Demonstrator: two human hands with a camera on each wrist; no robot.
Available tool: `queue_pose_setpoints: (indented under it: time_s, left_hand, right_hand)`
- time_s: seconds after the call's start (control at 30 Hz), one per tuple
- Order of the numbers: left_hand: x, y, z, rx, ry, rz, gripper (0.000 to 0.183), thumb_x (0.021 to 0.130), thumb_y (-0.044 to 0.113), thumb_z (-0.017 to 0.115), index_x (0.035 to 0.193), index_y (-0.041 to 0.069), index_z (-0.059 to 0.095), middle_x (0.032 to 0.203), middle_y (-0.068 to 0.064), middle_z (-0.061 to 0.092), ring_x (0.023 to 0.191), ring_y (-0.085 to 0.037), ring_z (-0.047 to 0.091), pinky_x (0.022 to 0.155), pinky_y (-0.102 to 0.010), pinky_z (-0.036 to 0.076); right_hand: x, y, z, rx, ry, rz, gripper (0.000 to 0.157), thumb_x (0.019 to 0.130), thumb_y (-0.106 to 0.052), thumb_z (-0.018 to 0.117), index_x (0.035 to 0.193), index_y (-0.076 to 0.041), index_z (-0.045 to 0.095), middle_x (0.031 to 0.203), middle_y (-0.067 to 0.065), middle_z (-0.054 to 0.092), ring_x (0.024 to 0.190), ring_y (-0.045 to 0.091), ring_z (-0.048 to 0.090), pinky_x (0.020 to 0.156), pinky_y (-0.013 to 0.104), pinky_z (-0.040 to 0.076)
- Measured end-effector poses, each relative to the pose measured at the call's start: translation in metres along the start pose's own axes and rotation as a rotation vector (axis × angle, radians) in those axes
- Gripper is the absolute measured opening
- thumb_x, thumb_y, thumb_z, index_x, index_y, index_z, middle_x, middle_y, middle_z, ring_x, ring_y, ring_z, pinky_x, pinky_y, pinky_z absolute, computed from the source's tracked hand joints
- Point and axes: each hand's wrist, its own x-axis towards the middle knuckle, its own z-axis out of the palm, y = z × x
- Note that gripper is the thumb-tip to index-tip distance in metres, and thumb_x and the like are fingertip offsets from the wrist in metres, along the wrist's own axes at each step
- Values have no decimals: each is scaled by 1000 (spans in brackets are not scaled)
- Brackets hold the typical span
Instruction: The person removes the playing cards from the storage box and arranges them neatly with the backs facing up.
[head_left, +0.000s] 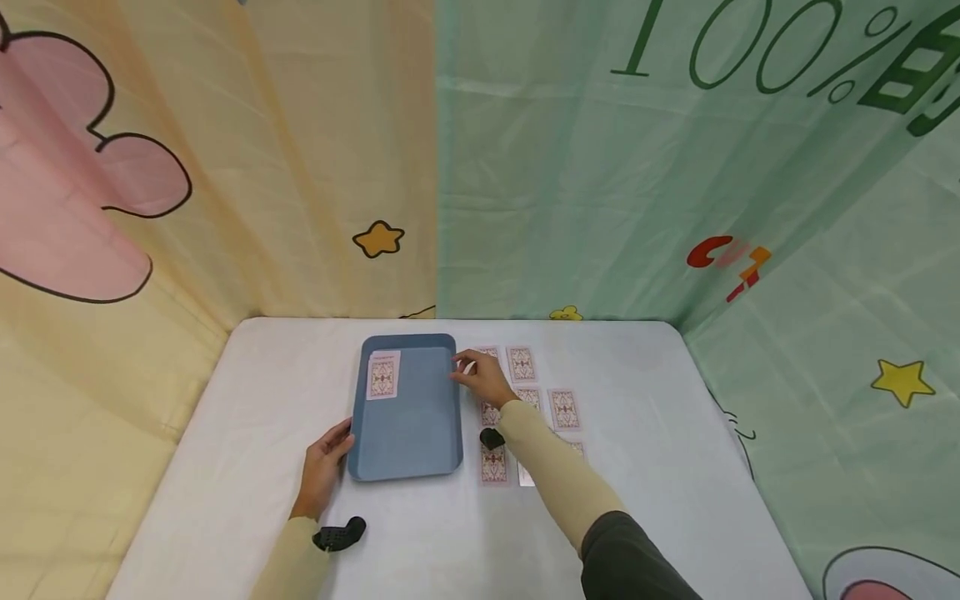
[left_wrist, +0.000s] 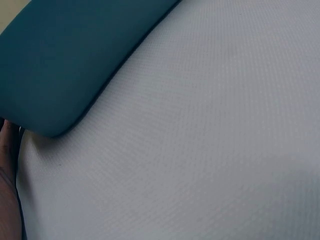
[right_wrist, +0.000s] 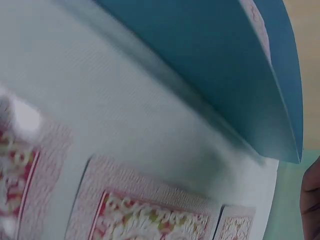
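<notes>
A blue-grey tray (head_left: pixel 408 442) lies on the white table, a small pile of face-down playing cards (head_left: pixel 383 377) in its upper left. My left hand (head_left: pixel 322 467) grips the tray's left rim, thumb at the edge; in the left wrist view a finger (left_wrist: pixel 6 150) shows just below the tray's corner (left_wrist: pixel 55 95). Across from it, my right hand (head_left: pixel 483 377) holds the right rim with bent thumb and fingers. Face-down cards (head_left: pixel 564 409) with red patterned backs lie in rows right of the tray, partly hidden by my right arm. The right wrist view shows several cards (right_wrist: pixel 155 220) close up beside the tray wall (right_wrist: pixel 210 55).
The white tabletop (head_left: pixel 652 467) extends around the tray and cards. Printed fabric curtains (head_left: pixel 555 192) stand along the table's back and sides. A black wrist device (head_left: pixel 341 533) sits on my left wrist, another (head_left: pixel 491 438) at the right.
</notes>
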Motion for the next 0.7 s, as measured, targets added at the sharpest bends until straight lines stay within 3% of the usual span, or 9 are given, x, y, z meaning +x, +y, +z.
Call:
queue_pose_setpoints:
  time_s: [0.27, 0.43, 0.7]
  left_hand:
    - [1, 0, 1, -8, -1, -49, 46, 100, 8, 49, 144, -2, 40, 148, -18, 40, 128, -17, 42, 87, -4, 39]
    - [-2, 2, 1, -25, 4, -48, 46, 100, 6, 49, 144, -4, 39, 148, -19, 40, 130, -22, 41, 86, -4, 39]
    - [-2, 2, 2, -12, 5, -29, 45, 100, 6, 49, 143, -4, 40, 147, -20, 41, 130, -22, 41, 88, -4, 38]
  right_hand:
    - [19, -14, 28, 28, -17, 30, 39, 81, -9, 77, 117, 3, 64, 102, 21, 63, 77, 18, 54, 66, 26, 45]
    - [27, -21, 44, -38, -36, 49, 41, 81, -12, 78, 118, 0, 65, 104, 14, 63, 88, 21, 54, 76, 28, 45]
    - [41, -23, 66, -52, -58, 75, 42, 79, -9, 79, 118, -2, 65, 105, 13, 62, 82, 15, 50, 72, 27, 44]
